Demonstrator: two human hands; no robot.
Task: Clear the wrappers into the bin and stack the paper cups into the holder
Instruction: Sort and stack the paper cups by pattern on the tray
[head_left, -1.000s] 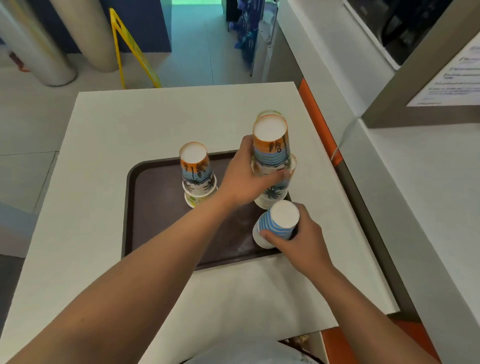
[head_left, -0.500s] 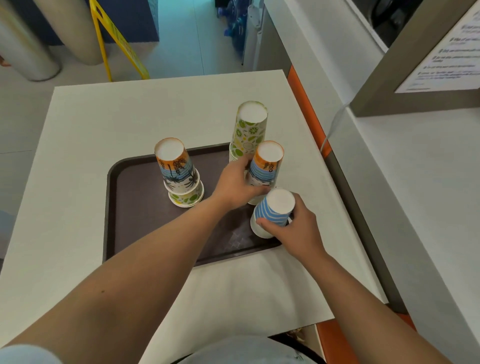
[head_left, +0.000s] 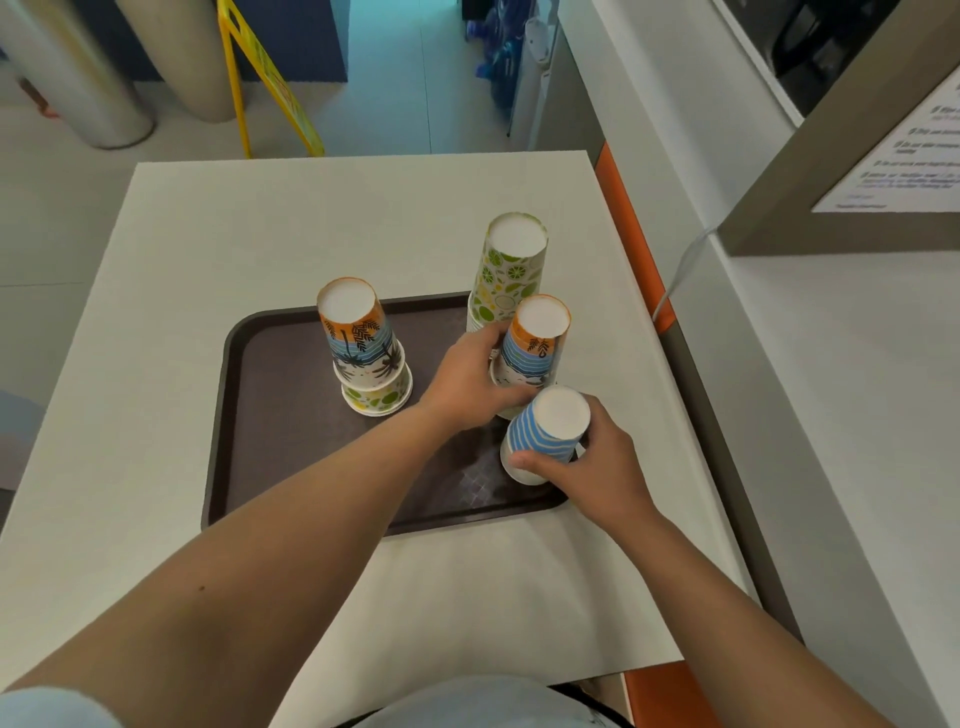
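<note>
On textured tray (head_left: 270, 415), tapered paper cups (head_left: 537, 343) gripped.

Your tray (head_left: 270, 415) reads as dark brown plastic, matt, with a fine cross-hatched texture that catches light near its front right corner. The table (head_left: 260, 228) beneath it is a pale, smooth, matt surface; its material cannot be told. The cups are printed paper with plain white, unglossed bases: the lime-print stack (head_left: 506, 275), the orange palm-print stack (head_left: 358, 338), the orange cup (head_left: 535, 343) under your left hand (head_left: 467, 379), and the blue-striped cup (head_left: 545, 431) in your right hand (head_left: 597, 467). The floor sign (head_left: 270, 78) looks like glossy yellow plastic. The columns (head_left: 67, 73) at upper left have a smooth, dull sheen, like brushed metal.
</note>
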